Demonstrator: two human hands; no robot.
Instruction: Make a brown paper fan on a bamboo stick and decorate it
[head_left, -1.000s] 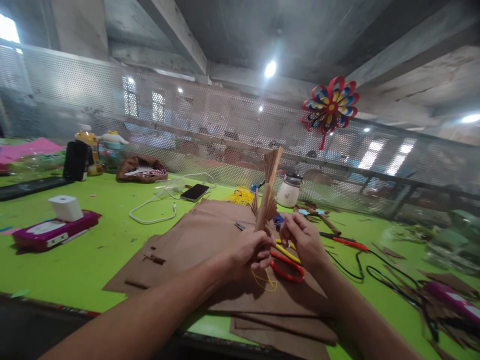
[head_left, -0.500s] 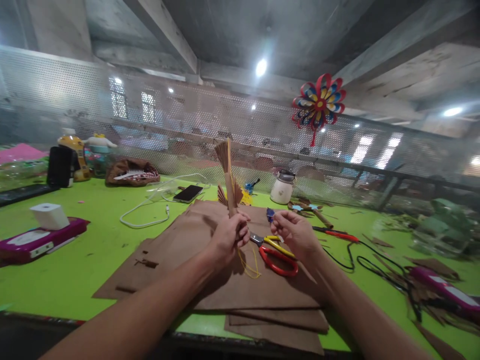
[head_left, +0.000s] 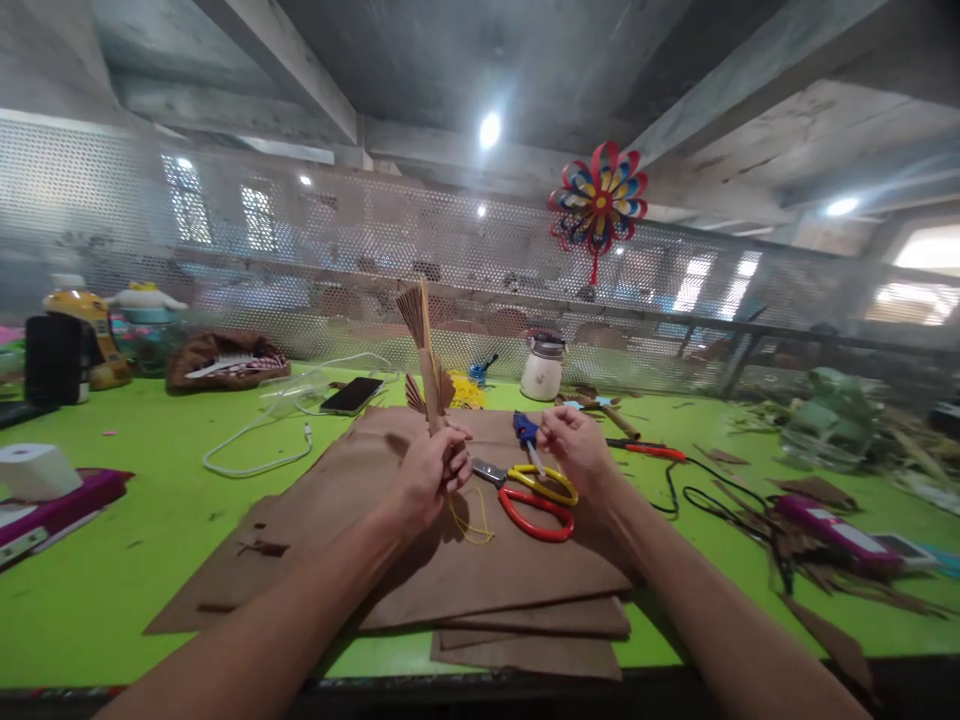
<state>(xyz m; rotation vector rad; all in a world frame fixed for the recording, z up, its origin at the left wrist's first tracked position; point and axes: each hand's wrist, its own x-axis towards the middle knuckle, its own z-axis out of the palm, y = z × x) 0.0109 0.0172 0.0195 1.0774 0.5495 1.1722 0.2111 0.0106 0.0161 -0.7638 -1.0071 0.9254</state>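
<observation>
Centre frame: left hand [head_left: 435, 468] closed on folded paper [head_left: 429, 382], grip best firm but light; right hand [head_left: 579, 445] curled, whether gripping anything unclear.

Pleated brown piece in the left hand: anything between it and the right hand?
Nothing clearly blocks the gap between the pleated brown piece in the left hand and the right hand. Scissors lie lower, on the brown sheets. A blue object shows right beside the right hand; contact unclear.
</observation>
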